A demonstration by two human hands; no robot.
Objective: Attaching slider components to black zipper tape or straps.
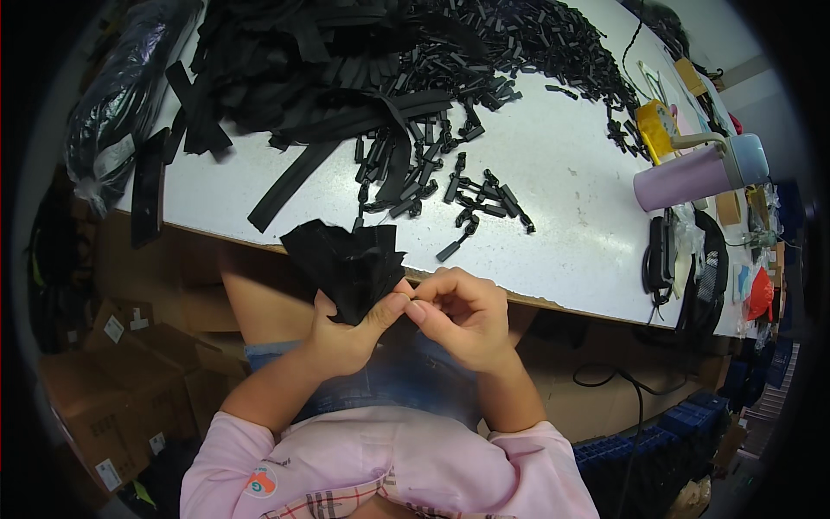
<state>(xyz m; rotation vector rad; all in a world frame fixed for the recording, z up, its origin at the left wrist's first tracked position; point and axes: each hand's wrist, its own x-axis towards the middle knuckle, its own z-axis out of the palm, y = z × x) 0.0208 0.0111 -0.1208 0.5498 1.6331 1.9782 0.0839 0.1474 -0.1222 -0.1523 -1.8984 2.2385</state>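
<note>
Bunched in my left hand (356, 331) is a bundle of black fabric strips (346, 259), fanned out above the fist just off the table's front edge. My right hand (465, 316) meets it at the bundle's right side, thumb and forefinger pinched together against the left thumb. Whatever small part sits between those fingertips is too hidden to name. Beyond my hands, a small group of black zipper pulls (488, 197) lies on the white table (553, 251). A loose black strip (294, 183) reaches toward the front edge.
A heap of black strips (285, 78) covers the back left, beside a large pile of zipper pulls (536, 43). At the right stand a lilac tumbler (683, 177) and a yellow tape dispenser (657, 130). A plastic-wrapped bundle (121, 104) and a dark phone-like slab (149, 190) lie left.
</note>
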